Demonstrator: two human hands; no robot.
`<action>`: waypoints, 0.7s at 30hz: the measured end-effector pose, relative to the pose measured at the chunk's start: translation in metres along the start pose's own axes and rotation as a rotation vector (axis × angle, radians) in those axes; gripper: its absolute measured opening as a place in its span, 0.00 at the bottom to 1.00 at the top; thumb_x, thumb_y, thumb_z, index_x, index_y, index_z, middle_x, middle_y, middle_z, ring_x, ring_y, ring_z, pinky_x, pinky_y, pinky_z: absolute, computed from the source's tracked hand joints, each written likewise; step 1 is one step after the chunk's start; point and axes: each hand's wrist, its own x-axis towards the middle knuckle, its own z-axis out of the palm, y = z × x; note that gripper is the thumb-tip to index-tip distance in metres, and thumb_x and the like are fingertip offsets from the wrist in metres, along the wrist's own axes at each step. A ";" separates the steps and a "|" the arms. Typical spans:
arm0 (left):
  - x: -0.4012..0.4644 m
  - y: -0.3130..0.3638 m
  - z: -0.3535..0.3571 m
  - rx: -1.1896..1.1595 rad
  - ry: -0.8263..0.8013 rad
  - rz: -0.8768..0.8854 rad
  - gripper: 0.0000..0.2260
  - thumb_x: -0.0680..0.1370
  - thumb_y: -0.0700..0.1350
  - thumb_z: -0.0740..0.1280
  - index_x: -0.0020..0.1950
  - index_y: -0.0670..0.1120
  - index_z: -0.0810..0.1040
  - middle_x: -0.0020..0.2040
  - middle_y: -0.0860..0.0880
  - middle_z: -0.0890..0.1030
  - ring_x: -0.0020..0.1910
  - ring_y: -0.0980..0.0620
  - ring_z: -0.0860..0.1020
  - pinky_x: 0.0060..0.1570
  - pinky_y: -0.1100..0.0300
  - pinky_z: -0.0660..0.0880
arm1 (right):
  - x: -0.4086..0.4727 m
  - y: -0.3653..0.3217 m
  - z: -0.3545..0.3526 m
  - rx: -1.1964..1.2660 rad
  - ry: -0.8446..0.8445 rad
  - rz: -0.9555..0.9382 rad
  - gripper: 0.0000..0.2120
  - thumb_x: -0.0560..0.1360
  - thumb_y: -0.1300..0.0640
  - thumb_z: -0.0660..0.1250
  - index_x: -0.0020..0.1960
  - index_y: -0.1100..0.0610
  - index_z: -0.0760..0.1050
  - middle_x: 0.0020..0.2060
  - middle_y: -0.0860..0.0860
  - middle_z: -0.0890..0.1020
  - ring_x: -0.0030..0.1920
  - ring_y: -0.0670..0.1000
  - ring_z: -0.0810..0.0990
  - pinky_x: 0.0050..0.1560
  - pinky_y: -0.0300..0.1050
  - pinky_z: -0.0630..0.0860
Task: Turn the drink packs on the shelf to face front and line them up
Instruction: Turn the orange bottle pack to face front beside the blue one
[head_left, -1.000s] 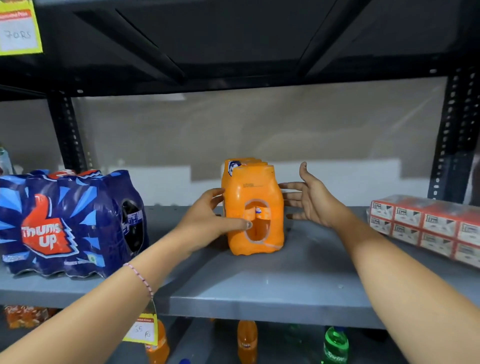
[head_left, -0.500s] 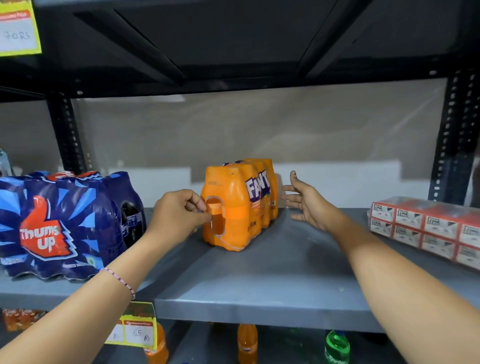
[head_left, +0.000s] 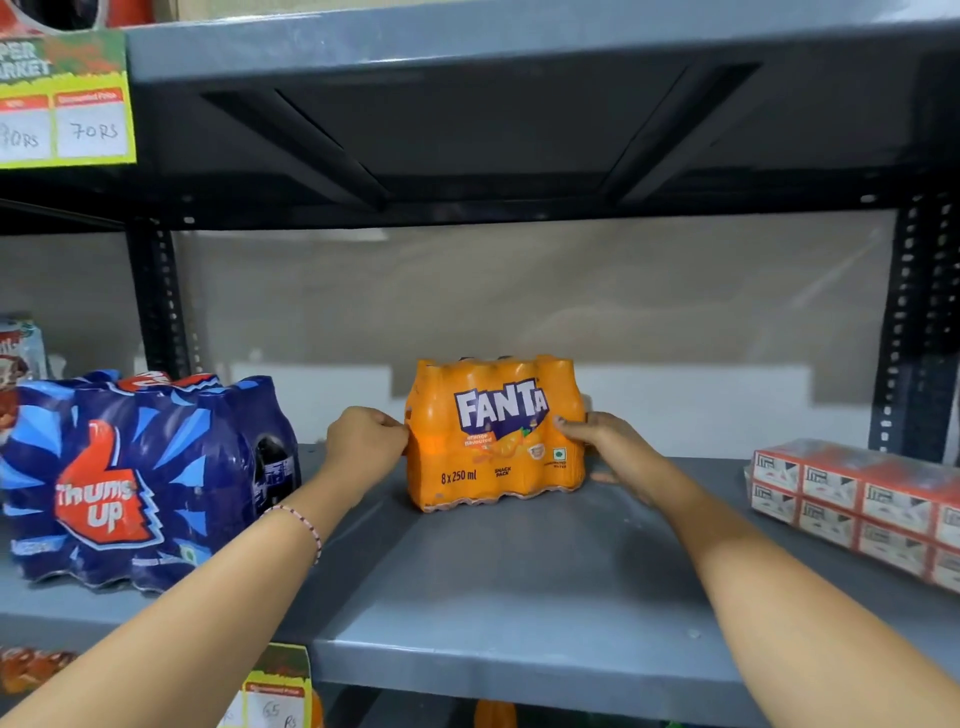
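While the orange Fanta pack (head_left: 496, 434) stands upright on the smooth grey metal shelf (head_left: 519, 587), its glossy shrink-wrap shows the logo side to the front, bottle shoulders bulging under the film. The left hand (head_left: 366, 444) is curled into a closed grip, pinching the wrap at the pack's left edge; the right hand (head_left: 608, 449) grips the right edge, fingers wrapped onto the front. Off to the left sits a blue, crinkled Thums Up pack (head_left: 145, 480); to the right, stacked red-and-white cartons (head_left: 862, 506).
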 end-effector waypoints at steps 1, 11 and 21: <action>0.001 0.000 0.003 -0.119 -0.032 -0.074 0.08 0.79 0.45 0.65 0.43 0.44 0.82 0.50 0.42 0.86 0.50 0.42 0.84 0.51 0.49 0.81 | -0.001 0.000 -0.001 -0.050 0.010 -0.011 0.39 0.65 0.37 0.77 0.68 0.55 0.74 0.60 0.53 0.84 0.56 0.54 0.84 0.59 0.58 0.80; -0.007 0.000 0.007 0.246 -0.190 0.049 0.28 0.75 0.70 0.61 0.52 0.45 0.78 0.49 0.45 0.81 0.46 0.44 0.79 0.44 0.55 0.72 | -0.013 -0.012 0.004 -0.298 0.071 -0.064 0.36 0.60 0.35 0.77 0.64 0.46 0.74 0.55 0.48 0.85 0.52 0.53 0.86 0.51 0.57 0.84; -0.073 -0.010 -0.041 0.376 -0.188 0.177 0.27 0.77 0.69 0.55 0.52 0.47 0.75 0.45 0.47 0.81 0.41 0.48 0.79 0.38 0.56 0.73 | -0.113 -0.025 0.020 -0.371 0.065 -0.093 0.29 0.65 0.34 0.75 0.63 0.42 0.77 0.55 0.44 0.86 0.52 0.49 0.86 0.52 0.53 0.84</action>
